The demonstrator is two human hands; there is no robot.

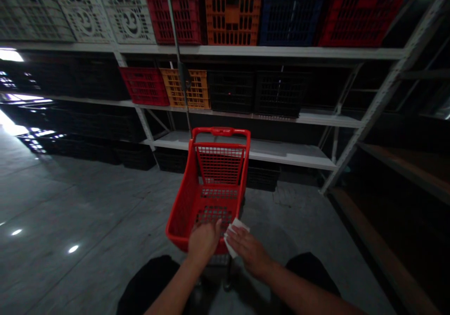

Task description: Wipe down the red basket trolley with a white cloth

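Note:
A small red plastic shopping cart (181,207) stands on the floor in front of me, its handle at the far end. My left hand (204,242) grips the near rim of its basket, with the fingers over the edge and partly hidden inside. At the near right corner, my right hand (246,245) holds a folded white cloth (240,223) against the cart, its fingers lying over the cloth. The cart's wheels show partly below the basket.
Behind the cart is a white metal shelving rack (225,50). It carries crates, among them an orange crate (233,15), a blue crate (293,15) and a yellow crate (186,87). Black crates (263,176) sit low beneath it. Another shelf (404,167) borders the right side.

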